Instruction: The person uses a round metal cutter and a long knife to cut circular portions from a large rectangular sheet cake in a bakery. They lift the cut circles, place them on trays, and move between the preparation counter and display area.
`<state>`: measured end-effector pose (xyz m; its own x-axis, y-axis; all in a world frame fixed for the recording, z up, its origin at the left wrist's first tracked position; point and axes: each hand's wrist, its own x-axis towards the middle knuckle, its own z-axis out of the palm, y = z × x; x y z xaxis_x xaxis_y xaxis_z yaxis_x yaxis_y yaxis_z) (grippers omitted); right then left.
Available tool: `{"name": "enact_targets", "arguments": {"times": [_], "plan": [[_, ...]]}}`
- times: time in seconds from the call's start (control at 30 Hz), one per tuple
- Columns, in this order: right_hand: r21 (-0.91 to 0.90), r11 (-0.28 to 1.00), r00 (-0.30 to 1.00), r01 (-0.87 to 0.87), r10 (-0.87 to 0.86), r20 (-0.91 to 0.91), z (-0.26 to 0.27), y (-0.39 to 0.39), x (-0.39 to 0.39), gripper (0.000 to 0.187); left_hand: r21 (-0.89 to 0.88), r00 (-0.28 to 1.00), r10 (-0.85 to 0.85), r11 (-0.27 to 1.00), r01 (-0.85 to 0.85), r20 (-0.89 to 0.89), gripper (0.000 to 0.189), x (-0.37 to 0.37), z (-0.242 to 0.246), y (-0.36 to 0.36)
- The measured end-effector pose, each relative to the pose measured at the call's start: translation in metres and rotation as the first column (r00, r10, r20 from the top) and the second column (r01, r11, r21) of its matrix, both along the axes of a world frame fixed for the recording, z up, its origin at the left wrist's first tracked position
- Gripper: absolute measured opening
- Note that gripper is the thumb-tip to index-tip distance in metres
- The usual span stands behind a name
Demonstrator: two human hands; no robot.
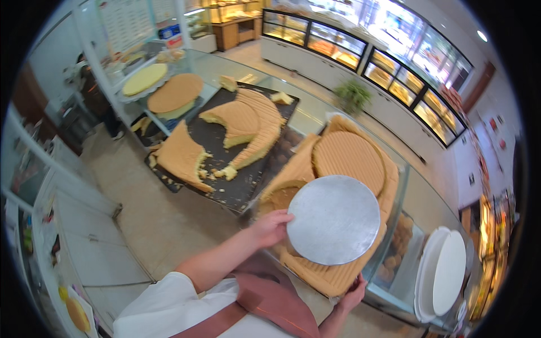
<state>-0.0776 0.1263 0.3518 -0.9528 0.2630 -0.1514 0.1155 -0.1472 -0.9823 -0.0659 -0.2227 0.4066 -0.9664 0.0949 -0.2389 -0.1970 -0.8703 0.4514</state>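
Note:
My left hand (272,228) grips the left edge of a round metal disc (334,219), its thumb on the rim. The disc lies over a sheet of sponge cake (329,276), hiding part of it. Behind the disc, a cut round of sponge (351,158) with a ridged top sits within the sheet; a round hollow (283,196) shows to its left. My right hand (355,293) is at the near right corner of the sheet, its fingers at the edge of the tray beneath, partly hidden.
A black baking tray (236,192) holds sponge offcuts (181,156) and crumbs. Round sponge layers (175,93) lie on a shelf at left. White round cake boards (448,272) stand on the glass counter at right. A person (95,93) is at far left; bread display cases (334,44) stand beyond.

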Motion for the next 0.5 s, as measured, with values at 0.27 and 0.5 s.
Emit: {"name": "enact_targets", "arguments": {"times": [0.27, 0.5], "plan": [[-0.112, 0.987, 0.992, -0.118, 0.112, -0.058, -0.036, 0.028, -0.006, 0.049, 0.029, 0.995, 0.082, 0.996, -0.080, -0.056, 0.037, 0.025, -0.003, -0.003], [-0.097, 0.979, 0.984, -0.178, 0.178, -0.005, -0.029, 0.026, 0.002, 0.043, 0.029, 0.989, 0.093, 0.995, -0.090, -0.117, 0.045, 0.056, 0.018, 0.029]]}}
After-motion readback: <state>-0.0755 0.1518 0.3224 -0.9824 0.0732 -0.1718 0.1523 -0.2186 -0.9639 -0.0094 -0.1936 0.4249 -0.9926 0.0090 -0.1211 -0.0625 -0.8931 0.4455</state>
